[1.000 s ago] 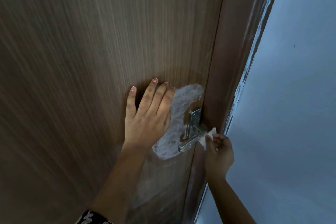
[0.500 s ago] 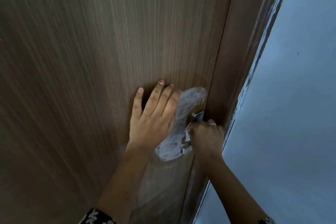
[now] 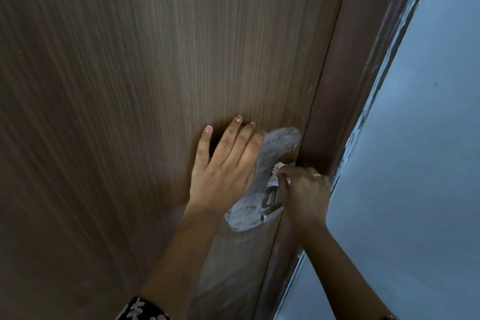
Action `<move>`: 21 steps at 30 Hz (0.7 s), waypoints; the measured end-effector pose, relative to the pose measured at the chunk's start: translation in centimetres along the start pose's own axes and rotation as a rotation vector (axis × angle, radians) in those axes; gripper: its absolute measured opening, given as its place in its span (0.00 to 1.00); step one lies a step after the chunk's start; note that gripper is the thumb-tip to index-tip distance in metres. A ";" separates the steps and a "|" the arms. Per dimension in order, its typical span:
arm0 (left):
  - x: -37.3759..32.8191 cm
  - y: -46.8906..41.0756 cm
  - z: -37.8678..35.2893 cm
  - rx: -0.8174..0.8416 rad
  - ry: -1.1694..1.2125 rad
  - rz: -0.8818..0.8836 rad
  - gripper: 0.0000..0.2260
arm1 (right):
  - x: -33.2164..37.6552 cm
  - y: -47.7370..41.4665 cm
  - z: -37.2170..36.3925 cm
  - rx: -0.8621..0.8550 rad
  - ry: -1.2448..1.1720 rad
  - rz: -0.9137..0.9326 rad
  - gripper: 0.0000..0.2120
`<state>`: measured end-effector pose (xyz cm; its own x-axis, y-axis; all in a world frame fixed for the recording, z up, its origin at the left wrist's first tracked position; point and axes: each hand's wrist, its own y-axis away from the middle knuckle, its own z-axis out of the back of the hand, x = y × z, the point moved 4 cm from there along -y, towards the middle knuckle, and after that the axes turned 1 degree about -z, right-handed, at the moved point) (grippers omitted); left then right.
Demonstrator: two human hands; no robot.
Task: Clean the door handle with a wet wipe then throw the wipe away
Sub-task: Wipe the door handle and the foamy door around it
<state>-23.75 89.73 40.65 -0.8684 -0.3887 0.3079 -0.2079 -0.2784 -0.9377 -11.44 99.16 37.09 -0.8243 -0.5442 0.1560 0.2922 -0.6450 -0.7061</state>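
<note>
Left hand (image 3: 224, 171): flat against the wooden door (image 3: 130, 86), fingers spread and pointing up, holding nothing; it appears to brace the panel.
Right hand (image 3: 302, 195): curled, fingers pressed together round the wet wipe (image 3: 275, 169), working at the upper part of the door handle (image 3: 271, 201); a ring (image 3: 316, 175) shows on one finger.
Wet wipe, place: bunched under the right fingertips, between the two hands, only a small white fold showing just beside the left hand's little finger.
Wet wipe, handling: judged very light, limp and damp; it will crumple to any shape and cannot break. A firm pinch of the whole wad suits it best, since a loose corner may slip or drag.
Door handle, place: beneath and just left of the right hand, its metal lever end projecting below the knuckles.
Door handle, handling: judged rigid, smooth metal, likely slick once wetted; it may pivot under pressure, so wrapping the wipe round the lever and sliding along it looks safer than pushing down.
Plastic film (image 3: 270, 148): thin, crinkled sheet on the door behind the handle, partly under the left hand's edge; likely to snag the wipe.
Door frame (image 3: 345, 86): immediately right of the right hand.
Stage: wiping under way; disposal not yet begun.
</note>
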 end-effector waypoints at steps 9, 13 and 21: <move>0.1 -0.1 0.1 0.001 -0.005 -0.001 0.16 | 0.4 -0.6 -3.0 0.347 0.191 -0.042 0.06; 0.1 -0.1 0.0 0.000 -0.002 -0.009 0.16 | 0.3 0.1 -2.2 0.273 0.120 -0.013 0.03; 0.2 -0.1 0.0 -0.002 0.003 -0.004 0.17 | -0.3 -2.8 1.0 -0.003 -0.178 -0.025 0.02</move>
<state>-23.88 89.70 40.79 -0.8688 -0.3855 0.3109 -0.2118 -0.2783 -0.9369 -11.47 100.57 39.69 -0.7327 -0.6142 0.2931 0.2705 -0.6580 -0.7027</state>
